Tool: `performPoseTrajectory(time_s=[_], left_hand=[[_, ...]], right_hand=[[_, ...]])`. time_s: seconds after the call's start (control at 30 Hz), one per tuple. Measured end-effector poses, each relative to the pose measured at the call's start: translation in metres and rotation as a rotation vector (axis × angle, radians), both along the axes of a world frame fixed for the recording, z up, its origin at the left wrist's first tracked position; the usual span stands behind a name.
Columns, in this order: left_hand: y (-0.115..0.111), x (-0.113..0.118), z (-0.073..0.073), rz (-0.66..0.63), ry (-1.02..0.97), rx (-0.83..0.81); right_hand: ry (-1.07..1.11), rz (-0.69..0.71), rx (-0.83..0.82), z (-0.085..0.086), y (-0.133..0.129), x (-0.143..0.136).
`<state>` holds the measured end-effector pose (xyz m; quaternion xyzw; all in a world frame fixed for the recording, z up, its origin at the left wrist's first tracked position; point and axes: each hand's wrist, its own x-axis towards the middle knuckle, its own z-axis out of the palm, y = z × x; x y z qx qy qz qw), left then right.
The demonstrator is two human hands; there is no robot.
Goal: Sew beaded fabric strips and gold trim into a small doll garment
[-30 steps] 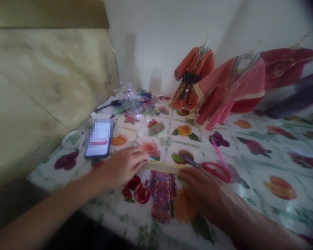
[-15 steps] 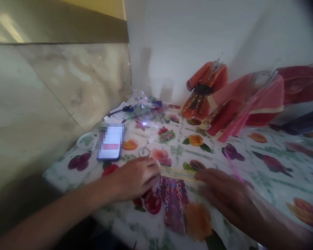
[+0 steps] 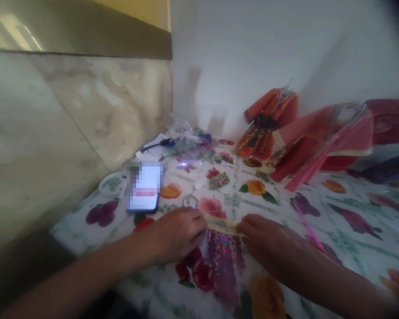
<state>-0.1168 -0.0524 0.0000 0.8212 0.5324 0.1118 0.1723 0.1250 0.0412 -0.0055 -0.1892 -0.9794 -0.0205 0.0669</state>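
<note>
A small purple, glittery pleated skirt piece (image 3: 226, 268) with a pale yellow band (image 3: 223, 224) along its top hangs between my hands, just over the tablecloth. My left hand (image 3: 182, 230) is closed at the left end of the band. At the right end, the curled fingers of my right hand (image 3: 259, 232) pinch the band too. The band runs nearly straight from one hand to the other. Blur hides the fine detail of the fingertips.
A phone (image 3: 144, 188) lies at the left beside a tape roll (image 3: 111, 184). Small orange (image 3: 272, 117) and pink (image 3: 332, 137) garments stand at the back right. A pink strip (image 3: 309, 228) lies right of my hands. Plastic wrapping (image 3: 188, 141) lies near the wall.
My right hand has shifted left along the yellow band, and its fingers have curled in on the end. My left hand keeps its hold. The camera view has tilted slightly.
</note>
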Motion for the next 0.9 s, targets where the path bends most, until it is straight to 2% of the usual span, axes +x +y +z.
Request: performPoseTrajectory(time_s=[0.1,0.3,0.57,0.77,0.9], left_hand=[[0.002,-0.003,-0.001,-0.006,-0.033,-0.004],[0.004,-0.015,-0.006,0.033,-0.119,-0.013],[0.004,-0.015,-0.008,0.092,-0.077,-0.026],[0.006,-0.012,-0.009,0.106,-0.064,-0.007],[0.005,-0.009,-0.007,0.115,-0.071,0.023]], right_hand=[[-0.077,-0.04,-0.113,-0.002,-0.001,0.005],[-0.035,-0.087,-0.276,-0.002,0.002,0.008],[0.017,-0.055,-0.24,0.004,0.003,0.009],[0.084,-0.05,-0.348,0.022,0.006,0.006],[0.168,-0.044,-0.294,0.039,0.023,-0.012]])
